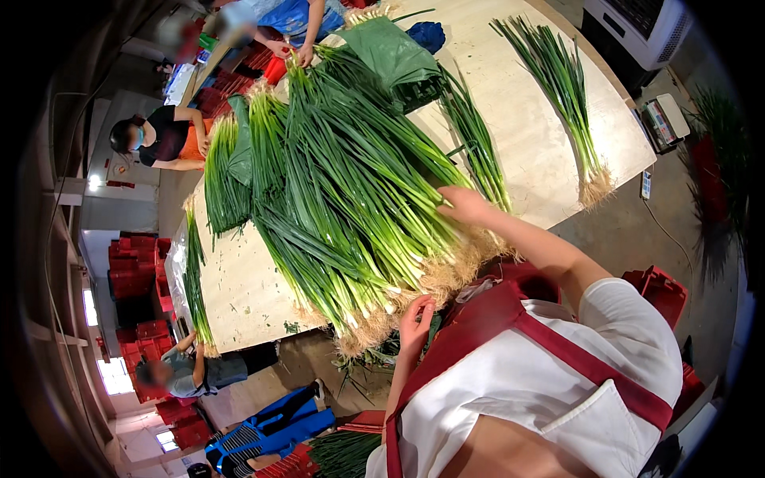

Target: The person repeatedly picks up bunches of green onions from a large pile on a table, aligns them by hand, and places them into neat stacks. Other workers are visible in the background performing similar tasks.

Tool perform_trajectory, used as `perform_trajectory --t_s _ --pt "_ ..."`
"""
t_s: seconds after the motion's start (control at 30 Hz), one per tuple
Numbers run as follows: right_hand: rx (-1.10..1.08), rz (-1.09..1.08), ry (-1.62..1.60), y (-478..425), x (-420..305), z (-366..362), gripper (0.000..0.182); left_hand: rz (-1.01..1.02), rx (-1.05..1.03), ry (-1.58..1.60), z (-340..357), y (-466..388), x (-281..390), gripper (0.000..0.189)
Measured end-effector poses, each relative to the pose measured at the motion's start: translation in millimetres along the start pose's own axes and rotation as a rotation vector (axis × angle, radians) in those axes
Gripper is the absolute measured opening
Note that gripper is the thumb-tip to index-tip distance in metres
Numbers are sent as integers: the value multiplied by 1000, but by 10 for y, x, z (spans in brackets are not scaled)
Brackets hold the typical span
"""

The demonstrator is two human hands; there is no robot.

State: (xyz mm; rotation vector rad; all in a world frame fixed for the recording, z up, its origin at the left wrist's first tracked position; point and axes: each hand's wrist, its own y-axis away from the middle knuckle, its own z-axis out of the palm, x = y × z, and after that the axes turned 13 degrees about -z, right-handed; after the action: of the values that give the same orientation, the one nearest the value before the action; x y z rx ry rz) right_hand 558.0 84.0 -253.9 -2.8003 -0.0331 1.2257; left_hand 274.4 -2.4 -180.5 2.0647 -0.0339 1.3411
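A broad pile of green onions (358, 197) lies before me, its pale roots (445, 278) hanging towards my maroon apron (466, 328). My right hand (466, 206) reaches over the pile's right side and touches the pale stalks; whether its fingers close on any is unclear. Beside the root ends, just off the table edge, my left hand (416, 319) is raised with bent fingers apart and nothing visible in it. To the right of the pile lie a few looser green onions (478, 137). Farther right, a separate bunch (562, 95) rests on the pale tabletop (520, 137).
Across the table, a co-worker's hands (296, 54) hold the tops of some onions. Green wrapping (388, 57) covers bundles at the far side. Other people stand along the left. Red crates (657, 293) sit behind me at right, beyond a scale-like device (664, 122).
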Motion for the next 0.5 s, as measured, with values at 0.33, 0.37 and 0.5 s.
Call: perform_trajectory --t_s 0.33,0.37,0.5 --pt "-237 179 -257 24 -513 -86 56 -90 52 9 -41 149 -113 26" --pt "-213 213 -370 19 -567 -197 52 -93 53 16 -62 165 -133 27" --pt "-60 182 -951 42 -557 -678 44 -124 72 98 -115 188 -223 27"
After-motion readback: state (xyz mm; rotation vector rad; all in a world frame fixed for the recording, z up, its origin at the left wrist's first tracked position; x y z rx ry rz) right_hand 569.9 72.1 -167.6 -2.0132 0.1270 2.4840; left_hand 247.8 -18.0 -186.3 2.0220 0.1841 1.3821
